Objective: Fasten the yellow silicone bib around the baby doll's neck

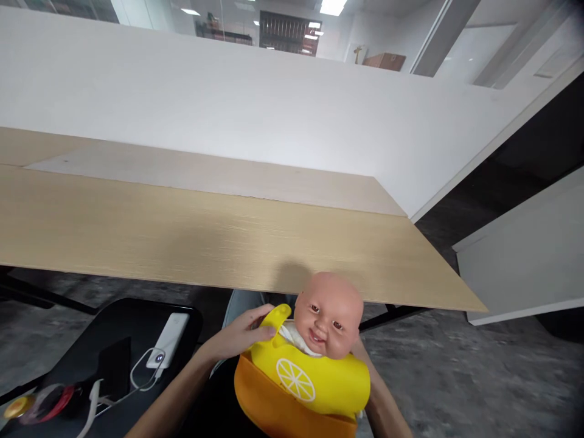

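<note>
Yellow bib (340, 380) with orange pocket (278, 401) shows a white citrus slice (295, 379).

The bib (335, 380) is yellow with a white citrus slice (295, 379) print and an orange pocket (287, 406). The doll (332, 307) is pink, its neck cloth (296, 337) white. The table (137, 219) is tan; near the far right corner of the black chair (141, 317), a power bank (170, 336) is white.

A white power bank (170, 337) lies on a black seat (141, 319), near a yellow-capped bottle (50, 403).
</note>
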A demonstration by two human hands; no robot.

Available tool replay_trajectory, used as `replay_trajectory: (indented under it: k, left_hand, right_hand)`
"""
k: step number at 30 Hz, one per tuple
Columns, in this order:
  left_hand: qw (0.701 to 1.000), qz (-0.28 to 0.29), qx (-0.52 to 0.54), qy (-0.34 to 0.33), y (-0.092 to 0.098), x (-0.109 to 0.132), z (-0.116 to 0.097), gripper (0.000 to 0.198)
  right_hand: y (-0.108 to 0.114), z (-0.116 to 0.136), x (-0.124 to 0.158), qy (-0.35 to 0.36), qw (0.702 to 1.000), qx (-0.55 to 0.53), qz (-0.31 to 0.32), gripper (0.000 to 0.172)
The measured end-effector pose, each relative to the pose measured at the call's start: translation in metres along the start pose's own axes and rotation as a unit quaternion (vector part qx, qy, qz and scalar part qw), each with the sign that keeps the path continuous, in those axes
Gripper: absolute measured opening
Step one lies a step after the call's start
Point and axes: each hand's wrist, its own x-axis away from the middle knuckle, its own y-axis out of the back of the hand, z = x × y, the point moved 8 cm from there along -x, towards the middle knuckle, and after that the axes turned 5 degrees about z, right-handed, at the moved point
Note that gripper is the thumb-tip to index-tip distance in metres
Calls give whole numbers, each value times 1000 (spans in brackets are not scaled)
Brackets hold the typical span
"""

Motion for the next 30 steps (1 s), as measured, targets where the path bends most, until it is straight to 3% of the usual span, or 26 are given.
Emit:
replay_trajectory:
  k: [2,4,6,9,14,17,20,23,26,30]
  left_hand:
    - [998,41,-39,-7,-1,7,-6,51]
    - [997,39,-71,-11,1,12,-12,56]
    - [996,28,-85,-11,1,13,-14,53]
    - [995,30,-95,-12,-1,14,-14,49]
    - [989,20,-145,-29,-1,17,-10,43]
    - [985,0,-170,-32,2,22,-10,40]
    - [980,-17,-196,-24,3,26,-9,37]
    - [976,-42,-211,-36,5,28,-10,34]
    - [970,-60,-225,-62,9,28,-20,31]
    - [952,-102,-272,-98,18,27,-60,31]
  right_hand:
    - [5,-2,3,-9,999,-24,28,34]
    - [11,-1,9,-21,996,-56,59,34]
    - [19,3,18,-34,994,-78,72,31]
    - [30,14,33,-29,996,-76,43,28]
    - [20,18,56,8,995,-81,48,19]
    - [18,7,64,26,997,-59,46,28]
    - [13,6,67,48,996,32,72,40]
    - [1,19,62,78,985,124,89,40]
    - [-3,40,49,112,979,165,40,38]
    - [3,78,25,188,959,212,-29,31]
